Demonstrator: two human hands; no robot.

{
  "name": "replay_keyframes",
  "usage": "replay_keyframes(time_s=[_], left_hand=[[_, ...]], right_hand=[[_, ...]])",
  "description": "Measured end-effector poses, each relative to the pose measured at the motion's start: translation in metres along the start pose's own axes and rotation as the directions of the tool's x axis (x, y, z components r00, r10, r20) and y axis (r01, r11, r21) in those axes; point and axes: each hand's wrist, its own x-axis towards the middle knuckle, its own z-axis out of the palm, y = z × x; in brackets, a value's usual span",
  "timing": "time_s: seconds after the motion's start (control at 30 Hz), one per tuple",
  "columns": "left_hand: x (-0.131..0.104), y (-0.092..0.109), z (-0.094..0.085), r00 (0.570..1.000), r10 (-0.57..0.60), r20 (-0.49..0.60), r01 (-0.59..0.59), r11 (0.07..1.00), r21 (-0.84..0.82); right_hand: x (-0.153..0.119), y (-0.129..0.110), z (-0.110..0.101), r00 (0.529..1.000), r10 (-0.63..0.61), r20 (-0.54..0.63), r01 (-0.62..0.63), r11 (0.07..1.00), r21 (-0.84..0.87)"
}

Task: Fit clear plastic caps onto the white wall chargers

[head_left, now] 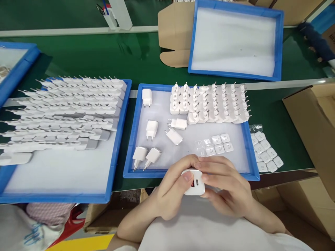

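Note:
Close to my body, a white USB charger (pixel 199 188) is held between both hands, its port face turned up toward me. My left hand (pixel 171 190) is closed around it, with the thumb pressed on the face beside a red port. The fingers of my right hand (pixel 226 184) grip its other side. Just beyond lies a blue-rimmed tray (pixel 159 173) with rows of standing chargers (pixel 216 104) and several loose ones, such as a charger (pixel 151 129) on its left. White port covers (pixel 220 143) rest on a clear sheet in the same tray.
At left, another blue-rimmed tray (pixel 111 167) carries dense rows of plug chargers (pixel 78 104). More covers (pixel 265 153) lie right of the middle tray, near a cardboard box (pixel 300 115). A tilted blue-rimmed tray (pixel 235 42) leans at the back. Another person's sleeve (pixel 318 40) shows at far right.

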Motion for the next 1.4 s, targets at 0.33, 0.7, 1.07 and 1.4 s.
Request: replay_keyframes(time_s=[0.33, 0.7, 1.07, 1.4], left_hand=[[0.001, 0.006, 0.005, 0.994, -0.102, -0.046, 0.098, 0.991, -0.088], [-0.001, 0.011, 0.01, 0.996, -0.04, 0.077, 0.053, 0.983, -0.175], [-0.001, 0.004, 0.0, 0.983, -0.106, 0.148, 0.146, 0.944, -0.296], [0.0, 0.014, 0.009, 0.938, -0.334, 0.091, 0.333, 0.796, -0.506]], right_hand=[[-0.002, -0.005, 0.005, 0.952, 0.306, -0.009, -0.301, 0.94, 0.159], [0.0, -0.001, -0.005, 0.998, 0.032, 0.055, -0.034, 0.999, 0.039], [-0.004, 0.002, -0.004, 0.998, 0.063, 0.007, -0.064, 0.984, 0.164], [-0.005, 0.0, 0.0, 0.967, 0.253, -0.02, -0.242, 0.942, 0.233]])
